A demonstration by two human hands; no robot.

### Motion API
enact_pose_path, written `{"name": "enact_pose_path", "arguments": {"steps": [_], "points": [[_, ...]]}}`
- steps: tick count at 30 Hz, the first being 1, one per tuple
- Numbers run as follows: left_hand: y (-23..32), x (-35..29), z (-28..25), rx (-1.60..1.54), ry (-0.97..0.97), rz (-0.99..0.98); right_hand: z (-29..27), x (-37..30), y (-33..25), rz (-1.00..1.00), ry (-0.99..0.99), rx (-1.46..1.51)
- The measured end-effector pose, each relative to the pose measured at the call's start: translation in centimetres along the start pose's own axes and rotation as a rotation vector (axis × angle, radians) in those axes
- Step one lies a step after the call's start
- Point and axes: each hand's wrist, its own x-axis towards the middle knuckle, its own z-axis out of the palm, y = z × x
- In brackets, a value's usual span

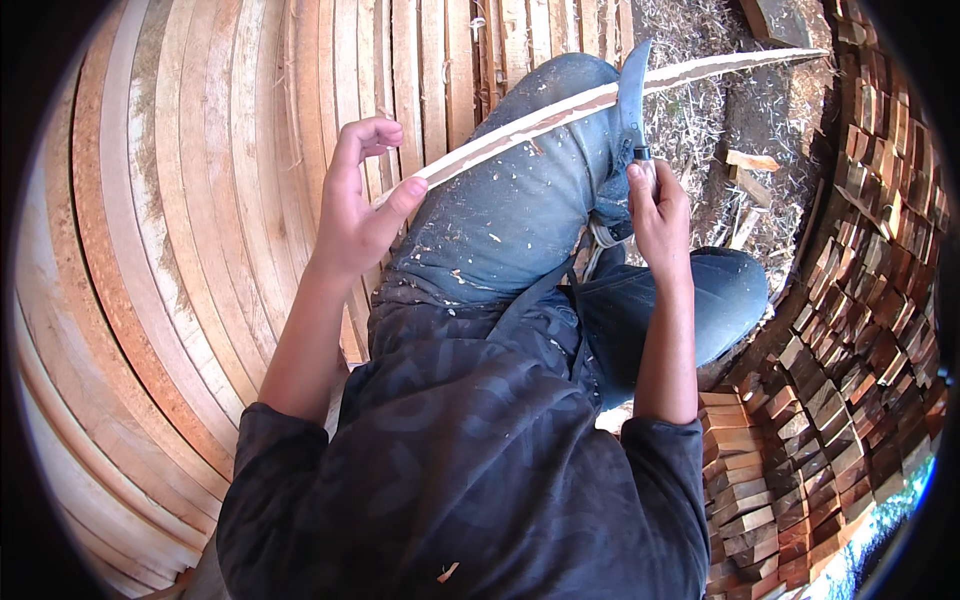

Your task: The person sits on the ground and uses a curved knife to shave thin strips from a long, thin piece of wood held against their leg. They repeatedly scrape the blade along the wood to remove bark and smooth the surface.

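Note:
A long, thin strip of wood (560, 115), pale on one face and brown along the other, lies slantwise across my raised thigh, its tapered far end reaching to the upper right. At the near end my left hand (365, 195) has its fingers curled loosely and apart from the thumb. That thumb lies over the strip; the fingers stand clear of it. My right hand (658, 205) is closed round the dark handle of a knife (631, 95). The knife's curved blade points away from me and crosses over the strip beyond my knee.
Long boards (220, 150) lie side by side on the left. Wood shavings (690, 130) cover the ground beyond my legs, with a few offcuts (752, 160) among them. Stacked wooden pieces (830, 340) line the right side. Chips dot my jeans (490, 220).

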Motion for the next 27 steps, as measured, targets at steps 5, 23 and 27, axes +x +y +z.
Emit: {"name": "enact_pose_path", "arguments": {"steps": [5,23,27], "points": [[2.2,-0.8,-2.5,0.188,-0.51,-0.416,2.6,-2.9,-1.9,-0.033,-0.034,0.063],[5.7,-0.5,1.0,0.663,-0.542,-0.214,4.0,-4.9,-4.1,-0.214,0.056,-0.295],[5.4,-0.8,2.4,0.637,-0.535,-0.221,4.2,-4.4,-2.8,-0.186,0.094,-0.431]]}}
